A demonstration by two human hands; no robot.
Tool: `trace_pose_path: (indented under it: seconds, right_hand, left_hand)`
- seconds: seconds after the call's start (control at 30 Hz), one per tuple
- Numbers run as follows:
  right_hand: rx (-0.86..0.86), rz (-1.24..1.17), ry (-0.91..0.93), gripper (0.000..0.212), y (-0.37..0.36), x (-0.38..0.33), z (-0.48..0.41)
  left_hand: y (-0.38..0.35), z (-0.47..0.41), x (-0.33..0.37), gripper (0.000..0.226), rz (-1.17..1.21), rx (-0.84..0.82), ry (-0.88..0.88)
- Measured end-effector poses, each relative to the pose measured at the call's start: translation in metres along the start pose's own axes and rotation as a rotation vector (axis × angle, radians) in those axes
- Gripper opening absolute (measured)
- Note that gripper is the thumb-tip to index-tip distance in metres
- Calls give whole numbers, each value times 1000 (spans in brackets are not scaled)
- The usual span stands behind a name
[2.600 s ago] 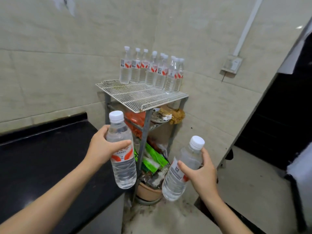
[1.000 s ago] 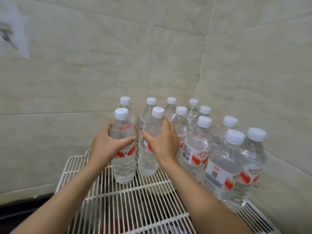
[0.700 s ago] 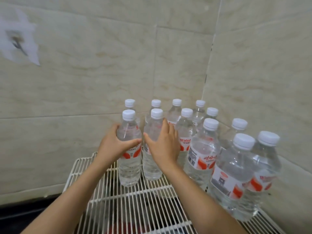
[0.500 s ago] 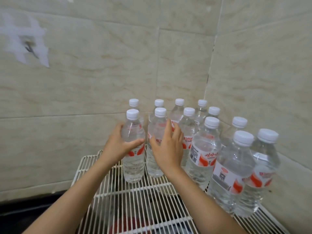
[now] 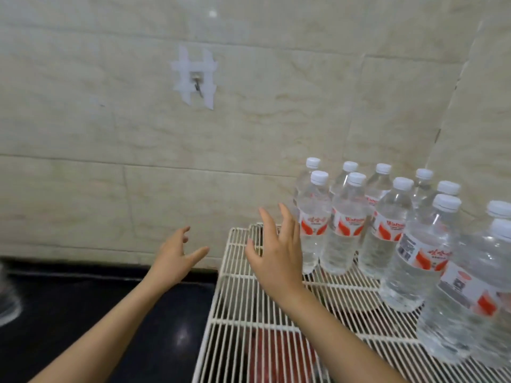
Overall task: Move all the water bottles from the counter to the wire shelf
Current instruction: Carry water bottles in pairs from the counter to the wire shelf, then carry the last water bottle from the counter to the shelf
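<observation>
Hands (image 5: 177,258) (image 5: 276,261) empty — perhaps eleven bottles (image 5: 345,230) shelved.

The red-and-white labels (image 5: 347,225) on the water bottles (image 5: 341,248) read "Wahaha"; their other red characters are too blurred to read.

Soft, even light is falling across the wall (image 5: 110,134); small glints are showing near its top and on the counter (image 5: 179,334). Frame edges are bending and blurring, the left most.

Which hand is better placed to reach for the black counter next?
Left. The left hand is open on the counter side; the right hand hovers over the wire shelf beside the bottles.
</observation>
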State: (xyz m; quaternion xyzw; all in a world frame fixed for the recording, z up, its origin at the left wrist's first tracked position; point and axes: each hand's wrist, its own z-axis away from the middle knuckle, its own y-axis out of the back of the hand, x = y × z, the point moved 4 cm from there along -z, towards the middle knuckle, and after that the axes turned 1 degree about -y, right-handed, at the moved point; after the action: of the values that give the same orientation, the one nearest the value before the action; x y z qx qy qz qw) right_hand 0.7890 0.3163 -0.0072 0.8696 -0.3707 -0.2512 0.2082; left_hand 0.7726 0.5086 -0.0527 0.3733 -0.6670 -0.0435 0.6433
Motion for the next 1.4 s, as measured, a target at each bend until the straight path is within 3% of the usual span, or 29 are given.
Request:
trace_pose_path:
  seconds: [0.23, 0.43, 0.63, 0.97, 1.17, 1.4]
  right_hand:
    - [-161, -166, 149, 63, -47, -152, 32]
    - [-343, -356, 279, 61, -98, -316, 93]
    - [-606, -461, 364, 57, -149, -426, 180]
    - [-942, -283, 312, 58, -227, -439, 232]
    - [-944, -229, 138, 61, -293, -422, 187]
    - [-937, -254, -51, 64, -361, -420, 138]
  left_hand:
    - [160, 84, -101, 69, -109, 189, 151]
    - [318, 209, -213, 65, -170, 445, 427]
    - [403, 329, -302, 62, -168, 632, 666]
    - [406, 382, -399, 59, -143, 619, 897]
    - [424, 343, -432, 64, -219, 544, 930]
    - [478, 256, -452, 63, -313, 591, 897]
